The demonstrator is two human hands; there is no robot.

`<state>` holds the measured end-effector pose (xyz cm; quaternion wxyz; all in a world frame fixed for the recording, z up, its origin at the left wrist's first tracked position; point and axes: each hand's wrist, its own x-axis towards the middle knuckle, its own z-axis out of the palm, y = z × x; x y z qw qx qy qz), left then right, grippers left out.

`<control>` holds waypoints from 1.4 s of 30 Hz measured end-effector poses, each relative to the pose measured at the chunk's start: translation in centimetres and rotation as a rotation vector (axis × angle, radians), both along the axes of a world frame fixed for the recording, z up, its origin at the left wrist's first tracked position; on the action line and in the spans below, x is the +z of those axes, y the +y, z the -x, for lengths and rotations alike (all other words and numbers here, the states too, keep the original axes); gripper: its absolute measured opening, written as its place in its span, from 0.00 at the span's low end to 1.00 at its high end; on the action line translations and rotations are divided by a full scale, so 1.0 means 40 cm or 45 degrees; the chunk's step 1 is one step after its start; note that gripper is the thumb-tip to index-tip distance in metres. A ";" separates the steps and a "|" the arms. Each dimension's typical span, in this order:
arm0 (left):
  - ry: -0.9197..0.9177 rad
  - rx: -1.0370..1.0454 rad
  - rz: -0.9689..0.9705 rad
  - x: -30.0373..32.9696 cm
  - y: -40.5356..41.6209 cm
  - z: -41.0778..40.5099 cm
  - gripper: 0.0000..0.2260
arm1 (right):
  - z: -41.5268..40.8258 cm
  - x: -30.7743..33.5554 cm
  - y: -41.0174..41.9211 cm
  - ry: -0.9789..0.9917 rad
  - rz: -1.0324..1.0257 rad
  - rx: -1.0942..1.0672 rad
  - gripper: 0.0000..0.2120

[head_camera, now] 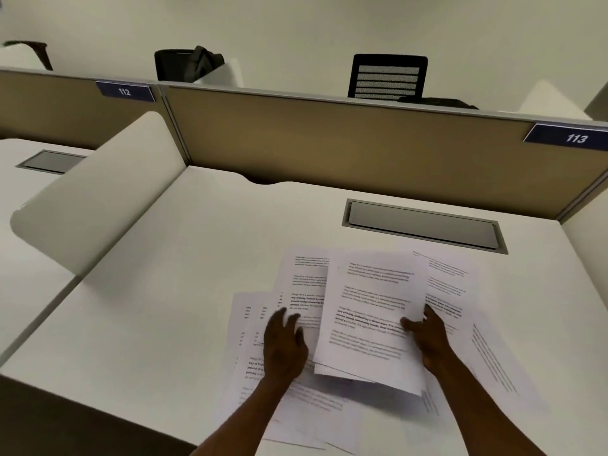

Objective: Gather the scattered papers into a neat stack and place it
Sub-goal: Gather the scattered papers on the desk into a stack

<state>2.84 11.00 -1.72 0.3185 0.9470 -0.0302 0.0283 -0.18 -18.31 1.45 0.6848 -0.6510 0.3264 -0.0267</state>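
Several printed white papers (301, 284) lie scattered and overlapping on the white desk (171, 291). My right hand (427, 337) grips the right edge of a small bundle of sheets (371, 317), thumb on top, lifted slightly off the desk with its near edge curling up. My left hand (284, 343) rests flat with fingers spread on the loose sheets to the left of that bundle. More sheets (487, 350) spread out to the right, and others (296, 419) lie under my forearms near the desk's front edge.
A grey cable hatch (424, 227) is set into the desk behind the papers. A tan partition (329, 143) with labels 112 and 113 closes the back. A white curved divider (108, 199) stands on the left. Black chairs (388, 77) show beyond the partition.
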 end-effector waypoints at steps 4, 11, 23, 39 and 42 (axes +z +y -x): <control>0.342 0.193 -0.032 0.023 0.036 -0.069 0.24 | -0.052 -0.018 0.080 0.134 0.213 -0.024 0.31; 0.475 0.139 -0.153 0.013 0.043 -0.132 0.33 | -0.104 -0.009 0.161 0.213 0.459 0.163 0.29; 0.643 0.306 0.291 0.034 0.006 -0.202 0.37 | -0.129 -0.009 0.191 0.267 0.746 0.398 0.37; 0.724 0.243 0.730 0.081 0.005 -0.232 0.18 | -0.157 -0.029 0.204 0.171 0.394 0.283 0.32; 0.709 0.100 0.766 0.098 -0.004 -0.229 0.16 | -0.159 -0.027 0.199 0.136 0.345 0.285 0.32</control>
